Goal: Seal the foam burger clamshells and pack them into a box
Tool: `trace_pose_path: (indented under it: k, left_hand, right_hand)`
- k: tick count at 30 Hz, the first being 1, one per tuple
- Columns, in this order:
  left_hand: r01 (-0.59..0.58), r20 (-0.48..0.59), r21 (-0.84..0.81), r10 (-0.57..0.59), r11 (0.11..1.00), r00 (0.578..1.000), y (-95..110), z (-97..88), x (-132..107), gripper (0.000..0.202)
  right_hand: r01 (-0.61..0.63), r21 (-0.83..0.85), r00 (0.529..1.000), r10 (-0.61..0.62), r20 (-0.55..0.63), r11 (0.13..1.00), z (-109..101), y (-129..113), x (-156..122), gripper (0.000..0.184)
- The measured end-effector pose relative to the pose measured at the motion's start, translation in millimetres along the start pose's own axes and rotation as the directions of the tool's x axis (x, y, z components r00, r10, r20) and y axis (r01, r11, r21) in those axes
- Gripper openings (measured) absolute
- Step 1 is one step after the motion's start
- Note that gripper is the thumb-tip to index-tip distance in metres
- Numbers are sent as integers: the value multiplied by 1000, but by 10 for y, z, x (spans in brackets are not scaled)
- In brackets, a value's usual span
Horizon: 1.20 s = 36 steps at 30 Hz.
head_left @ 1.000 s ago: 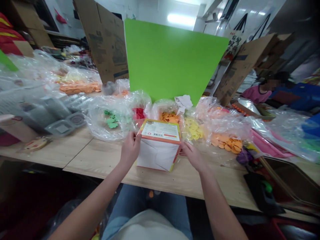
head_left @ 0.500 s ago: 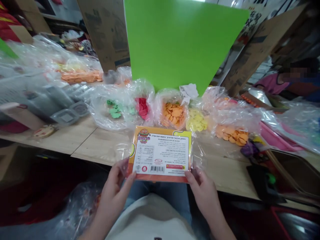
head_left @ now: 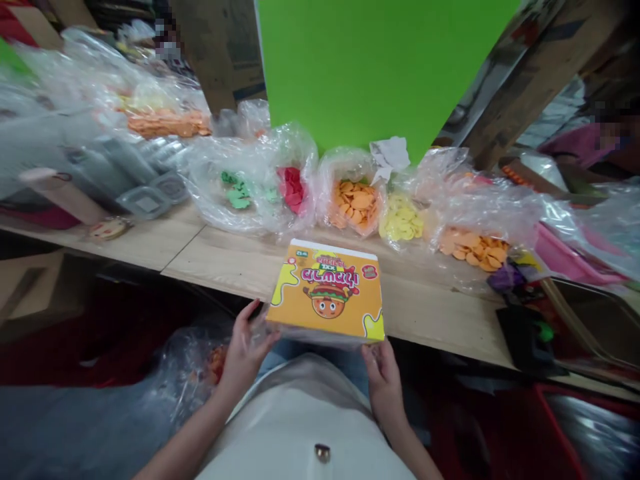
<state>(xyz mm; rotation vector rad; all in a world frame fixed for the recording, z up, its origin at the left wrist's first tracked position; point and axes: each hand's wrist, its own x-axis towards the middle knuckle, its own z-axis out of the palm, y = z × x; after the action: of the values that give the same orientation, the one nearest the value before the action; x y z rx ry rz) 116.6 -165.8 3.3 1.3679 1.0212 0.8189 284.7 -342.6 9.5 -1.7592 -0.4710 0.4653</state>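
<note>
I hold an orange and yellow printed box (head_left: 327,293) with a cartoon burger on its face, flat and face up, close to my body at the wooden table's (head_left: 430,313) front edge. My left hand (head_left: 245,347) grips its lower left corner with the fingers curled around the edge. My right hand (head_left: 383,377) holds the lower right corner from beneath. A thin clear plastic wrap seems to cling around the box.
Along the table stand clear bags of foam pieces: green (head_left: 235,190), red (head_left: 291,187), orange (head_left: 355,202), yellow (head_left: 401,220) and more orange (head_left: 473,245). A green board (head_left: 370,67) stands behind. Grey plastic trays (head_left: 150,200) lie left; another person (head_left: 595,137) sits far right.
The box has been pulled off the table toward my body and turned over, from its white label side to its cartoon front. The camera has tilted down.
</note>
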Motion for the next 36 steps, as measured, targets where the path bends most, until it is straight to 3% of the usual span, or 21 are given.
trace_pose_path:
  k: [4, 9, 11, 14, 15, 17, 19, 21, 22, 24, 26, 27, 29, 31, 33, 36]
  left_hand:
    - [-26, 80, 36, 23, 999, 997, -107, -47, 294, 46]
    - [27, 72, 94, -33, 995, 997, -75, -436, 558, 33]
    - [59, -21, 16, -59, 998, 998, -72, -636, 653, 33]
    - [41, -231, -145, -74, 989, 970, -97, -844, 766, 34]
    - [42, -256, -176, -87, 983, 963, -96, -861, 792, 35]
    - [86, -194, -179, -121, 980, 974, -41, -796, 838, 39]
    - [140, -1, -141, -142, 980, 990, 123, -612, 902, 43]
    - [120, 207, -82, -101, 989, 973, 406, -355, 1005, 48]
    - [50, 280, -36, -38, 998, 959, 577, -217, 1069, 49]
    - [-230, 372, 127, 169, 965, 913, 913, 46, 1205, 50]
    - [-529, 517, 335, 318, 779, 795, 1147, 256, 1325, 46]
    - [-622, 585, 409, 331, 668, 741, 1198, 332, 1374, 43]
    - [-682, 654, 494, 286, 540, 700, 1162, 419, 1447, 37]
    - [-645, 652, 514, 232, 565, 722, 988, 425, 1497, 40]
    - [-552, 597, 491, 201, 674, 776, 766, 381, 1540, 46]
    - [-258, 320, 358, 142, 897, 937, 503, 291, 1624, 54]
  right_hand:
    - [-6, -165, 1000, 10, 24, 986, -92, 229, 218, 43]
    - [8, -289, 993, 26, 112, 957, -479, 275, 400, 34]
    - [-22, -244, 993, 49, 106, 969, -643, 247, 441, 31]
    - [-97, 3, 990, 97, -102, 995, -815, 216, 526, 35]
    - [-116, 111, 978, 133, -164, 987, -832, 208, 566, 37]
    - [-174, 276, 967, 217, -131, 945, -785, 180, 666, 43]
    - [-276, 305, 960, 279, 34, 912, -641, 103, 799, 51]
    - [-268, 231, 963, 255, 87, 935, -451, -50, 964, 59]
    - [-187, 166, 982, 180, 55, 968, -360, -156, 1053, 61]
    - [97, -36, 995, -97, 6, 995, -211, -399, 1223, 63]
    - [388, -237, 920, -358, 160, 891, -117, -620, 1365, 59]
    - [483, -294, 868, -406, 286, 825, -89, -697, 1422, 55]
    - [555, -333, 792, -362, 492, 762, -60, -759, 1506, 47]
    - [534, -324, 764, -281, 580, 781, -57, -706, 1557, 43]
    - [494, -290, 772, -260, 580, 820, -71, -591, 1589, 41]
    - [422, -227, 863, -312, 398, 878, -110, -400, 1641, 41]
